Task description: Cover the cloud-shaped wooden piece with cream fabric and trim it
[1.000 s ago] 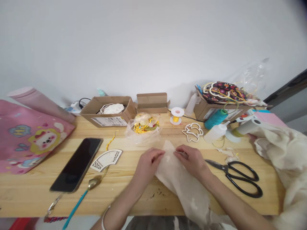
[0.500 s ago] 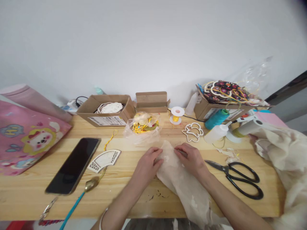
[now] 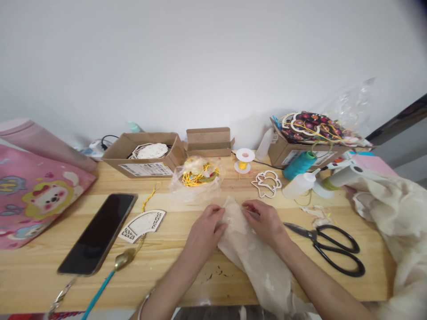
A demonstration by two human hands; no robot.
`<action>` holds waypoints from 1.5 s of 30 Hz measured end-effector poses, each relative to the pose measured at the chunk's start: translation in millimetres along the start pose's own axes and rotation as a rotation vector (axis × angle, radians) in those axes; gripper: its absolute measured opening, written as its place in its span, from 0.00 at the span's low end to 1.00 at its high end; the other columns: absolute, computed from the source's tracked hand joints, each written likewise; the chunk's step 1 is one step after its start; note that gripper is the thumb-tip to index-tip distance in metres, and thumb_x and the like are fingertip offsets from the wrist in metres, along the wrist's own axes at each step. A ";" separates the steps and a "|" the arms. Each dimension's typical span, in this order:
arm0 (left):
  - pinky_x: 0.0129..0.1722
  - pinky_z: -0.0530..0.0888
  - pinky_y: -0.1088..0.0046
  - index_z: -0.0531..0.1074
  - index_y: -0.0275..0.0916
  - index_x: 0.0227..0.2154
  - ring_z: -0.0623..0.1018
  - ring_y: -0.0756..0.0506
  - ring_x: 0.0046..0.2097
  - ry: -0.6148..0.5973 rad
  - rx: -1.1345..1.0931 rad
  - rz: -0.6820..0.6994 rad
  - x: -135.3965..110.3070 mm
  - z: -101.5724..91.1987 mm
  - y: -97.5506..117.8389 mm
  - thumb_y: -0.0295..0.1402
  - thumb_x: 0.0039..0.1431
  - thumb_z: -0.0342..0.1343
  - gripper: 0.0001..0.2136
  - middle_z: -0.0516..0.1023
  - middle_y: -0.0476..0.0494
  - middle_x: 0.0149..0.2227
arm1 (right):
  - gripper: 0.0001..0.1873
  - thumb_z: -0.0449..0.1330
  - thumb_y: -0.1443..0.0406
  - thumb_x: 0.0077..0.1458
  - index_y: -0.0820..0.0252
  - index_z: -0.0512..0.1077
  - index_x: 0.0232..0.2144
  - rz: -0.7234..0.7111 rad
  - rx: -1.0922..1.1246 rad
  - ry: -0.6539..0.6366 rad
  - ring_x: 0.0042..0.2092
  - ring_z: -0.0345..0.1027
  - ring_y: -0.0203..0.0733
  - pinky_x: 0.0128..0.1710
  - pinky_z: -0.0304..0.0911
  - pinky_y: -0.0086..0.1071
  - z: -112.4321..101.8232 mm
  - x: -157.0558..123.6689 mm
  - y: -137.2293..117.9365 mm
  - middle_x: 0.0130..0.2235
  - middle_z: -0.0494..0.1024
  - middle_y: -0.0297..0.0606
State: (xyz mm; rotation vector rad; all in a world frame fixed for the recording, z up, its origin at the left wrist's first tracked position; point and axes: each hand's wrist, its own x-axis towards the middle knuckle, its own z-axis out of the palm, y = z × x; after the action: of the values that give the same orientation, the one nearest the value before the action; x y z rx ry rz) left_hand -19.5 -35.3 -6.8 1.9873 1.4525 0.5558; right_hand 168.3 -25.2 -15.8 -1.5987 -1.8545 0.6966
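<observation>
A strip of sheer beige fabric (image 3: pixel 247 249) with small pale motifs runs from the middle of the table over its front edge. My left hand (image 3: pixel 207 229) pinches the fabric's far left edge between thumb and fingers. On the opposite edge, my right hand (image 3: pixel 265 221) holds the cloth with its fingers curled. Between the two hands the far end of the cloth rises to a rough point. Black-handled scissors (image 3: pixel 325 246) lie just right of my right arm. Left of my left hand is a fan-shaped wooden piece (image 3: pixel 143 225) with a yellow cord and a teal tassel (image 3: pixel 100 293).
A phone (image 3: pixel 98 233) and a pink bag (image 3: pixel 43 195) are on the left. Behind stand a cardboard box (image 3: pixel 143 155), a bag of yellow threads (image 3: pixel 196 178), a thread spool (image 3: pixel 244 160), wooden cutouts (image 3: pixel 267 183), a teal thread cone (image 3: pixel 300 165) and a glue bottle (image 3: pixel 300 184). More beige fabric (image 3: pixel 380 195) is heaped right.
Both hands keep their hold on the fabric with hardly any movement. The view has shifted slightly, so the surrounding things sit a little further left.
</observation>
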 end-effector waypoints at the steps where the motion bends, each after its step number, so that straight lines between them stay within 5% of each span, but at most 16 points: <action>1: 0.44 0.69 0.67 0.69 0.38 0.44 0.72 0.43 0.44 -0.001 0.007 0.003 0.1 0.1 -0.1 0.29 0.52 0.48 0.16 0.69 0.39 0.46 | 0.10 0.53 0.67 0.49 0.62 0.71 0.34 0.002 -0.002 0.002 0.31 0.67 0.38 0.30 0.62 0.30 0.1 0.0 0.0 0.30 0.75 0.39; 24: 0.42 0.70 0.67 0.69 0.37 0.44 0.73 0.45 0.41 -0.044 0.031 -0.020 1.5 -4.3 2.1 0.28 0.52 0.49 0.15 0.67 0.40 0.45 | 0.11 0.53 0.68 0.46 0.62 0.71 0.33 -0.007 -0.041 0.026 0.27 0.67 0.36 0.28 0.62 0.28 0.8 1.4 0.3 0.26 0.74 0.36; 35: 0.33 0.71 0.70 0.70 0.44 0.44 0.73 0.49 0.33 -0.136 0.360 0.021 -0.2 -3.0 6.2 0.33 0.58 0.43 0.14 0.63 0.40 0.48 | 0.11 0.55 0.67 0.45 0.62 0.71 0.34 -0.024 -0.109 -0.036 0.28 0.66 0.37 0.29 0.63 0.29 -5.3 3.6 3.8 0.26 0.72 0.35; 40: 0.32 0.70 0.72 0.70 0.45 0.43 0.72 0.51 0.31 -0.161 0.402 0.022 -0.4 -2.9 7.4 0.33 0.59 0.42 0.14 0.62 0.42 0.48 | 0.14 0.59 0.66 0.43 0.61 0.70 0.37 -0.029 -0.283 -0.099 0.34 0.68 0.40 0.34 0.65 0.33 -22.7 5.4 8.5 0.32 0.73 0.38; 45: 0.33 0.70 0.72 0.70 0.44 0.43 0.73 0.50 0.32 -0.165 0.412 0.016 -0.4 -4.0 9.3 0.34 0.60 0.41 0.15 0.62 0.41 0.48 | 0.15 0.57 0.68 0.46 0.61 0.70 0.40 -0.253 -0.391 -0.005 0.47 0.64 0.48 0.46 0.63 0.42 -27.8 -7.4 -1.9 0.44 0.72 0.46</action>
State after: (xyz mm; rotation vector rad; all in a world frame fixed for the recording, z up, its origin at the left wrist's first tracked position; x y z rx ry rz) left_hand -15.8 -36.7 2.5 2.2957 1.5402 0.0943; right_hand 187.9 -32.5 4.1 -1.5465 -2.2476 0.2352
